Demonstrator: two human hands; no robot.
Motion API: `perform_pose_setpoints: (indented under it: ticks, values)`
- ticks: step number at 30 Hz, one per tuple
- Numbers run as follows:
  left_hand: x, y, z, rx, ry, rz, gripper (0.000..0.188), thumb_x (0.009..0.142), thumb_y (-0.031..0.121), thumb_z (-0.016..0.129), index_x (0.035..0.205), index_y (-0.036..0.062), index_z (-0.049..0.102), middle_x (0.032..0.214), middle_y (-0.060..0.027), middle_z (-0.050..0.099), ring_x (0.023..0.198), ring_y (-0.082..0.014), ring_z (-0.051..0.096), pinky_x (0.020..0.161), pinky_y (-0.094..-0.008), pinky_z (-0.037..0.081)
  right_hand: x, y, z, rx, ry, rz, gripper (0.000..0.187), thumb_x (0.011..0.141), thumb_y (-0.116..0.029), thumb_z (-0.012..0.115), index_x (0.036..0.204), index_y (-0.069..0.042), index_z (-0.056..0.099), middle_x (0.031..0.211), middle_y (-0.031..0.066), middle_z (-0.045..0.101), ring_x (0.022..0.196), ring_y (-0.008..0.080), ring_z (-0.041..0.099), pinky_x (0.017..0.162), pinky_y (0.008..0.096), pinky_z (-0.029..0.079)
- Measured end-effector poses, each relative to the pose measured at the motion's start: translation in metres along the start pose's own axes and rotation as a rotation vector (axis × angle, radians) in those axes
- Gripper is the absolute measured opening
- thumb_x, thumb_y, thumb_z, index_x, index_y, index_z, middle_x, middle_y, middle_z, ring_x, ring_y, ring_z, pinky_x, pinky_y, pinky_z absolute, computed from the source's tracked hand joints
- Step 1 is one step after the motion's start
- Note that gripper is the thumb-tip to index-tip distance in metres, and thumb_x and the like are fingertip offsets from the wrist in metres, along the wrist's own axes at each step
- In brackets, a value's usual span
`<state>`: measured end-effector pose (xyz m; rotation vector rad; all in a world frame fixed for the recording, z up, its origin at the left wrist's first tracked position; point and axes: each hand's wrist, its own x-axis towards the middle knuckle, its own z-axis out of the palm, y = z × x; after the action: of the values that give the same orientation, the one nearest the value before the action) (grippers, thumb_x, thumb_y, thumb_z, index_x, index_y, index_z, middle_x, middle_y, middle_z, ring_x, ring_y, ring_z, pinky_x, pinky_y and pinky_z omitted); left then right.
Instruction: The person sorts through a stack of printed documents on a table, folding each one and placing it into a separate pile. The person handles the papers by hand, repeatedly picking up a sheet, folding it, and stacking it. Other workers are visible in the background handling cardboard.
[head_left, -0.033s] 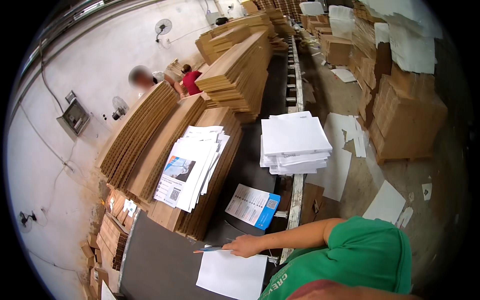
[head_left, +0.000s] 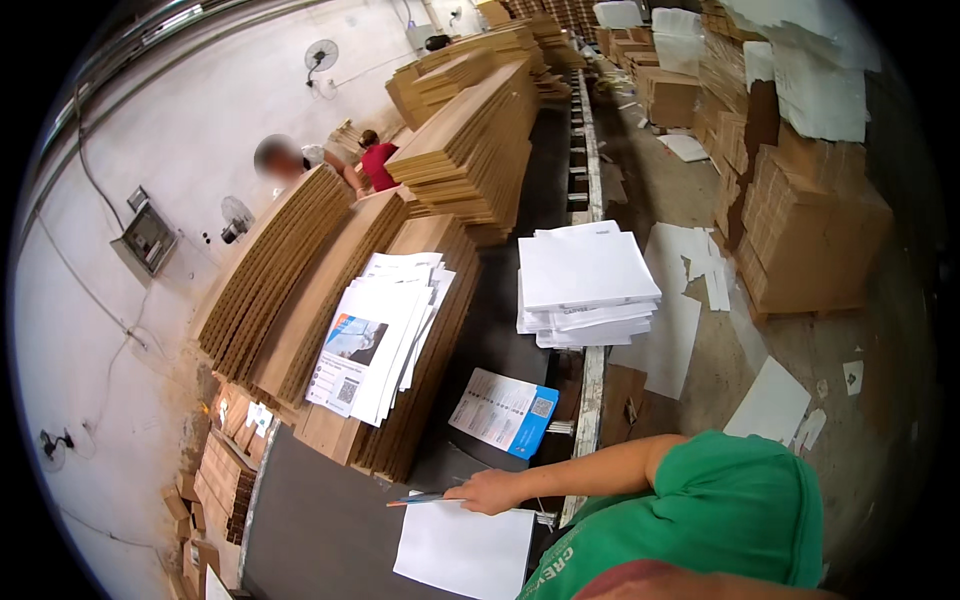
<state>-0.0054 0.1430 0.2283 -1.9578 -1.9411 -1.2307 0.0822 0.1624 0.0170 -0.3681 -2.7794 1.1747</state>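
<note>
Here, right fingers (head_left: pixel 464 491) gripping leaflet (head_left: pixel 418 499), white paper (head_left: pixel 465 550) near, 2 paper stacks (head_left: pixel 585 270) beyond, cardboard (head_left: pixel 455 145) crowding belt (head_left: pixel 320 510)

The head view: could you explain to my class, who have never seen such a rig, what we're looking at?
No robot here: a person in a green shirt works bare-handed. The view comes from the left of two wide fisheye cameras worn on that person's head, so straight edges bend near the rim. The right hand holds a thin, paper-like item, seen nearly edge-on, over a white sheet. The left hand is not in view. Also on the dark surface are a blue-and-white printed sheet and a cardboard stack topped with loose papers. A white paper pile stands farther along.
</note>
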Motion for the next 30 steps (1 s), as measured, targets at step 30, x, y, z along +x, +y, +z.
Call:
perform_pose_setpoints:
  ticks: [30]
  values:
    - [0.015, 0.017, 0.000, -0.028, -0.118, 0.040, 0.024, 0.089, 0.015, 0.053, 0.099, -0.0055, 0.061, 0.093, -0.0121, 0.064, 0.086, -0.0194, 0.060, 0.078, -0.0304, 0.048, 0.006, 0.004, 0.008, 0.047, 0.026, -0.043, 0.044, 0.090, -0.026, 0.047, 0.131, -0.012, 0.042, 0.098, 0.0224, 0.062, 0.090, 0.0413, 0.058, 0.081, 0.0493, 0.046]
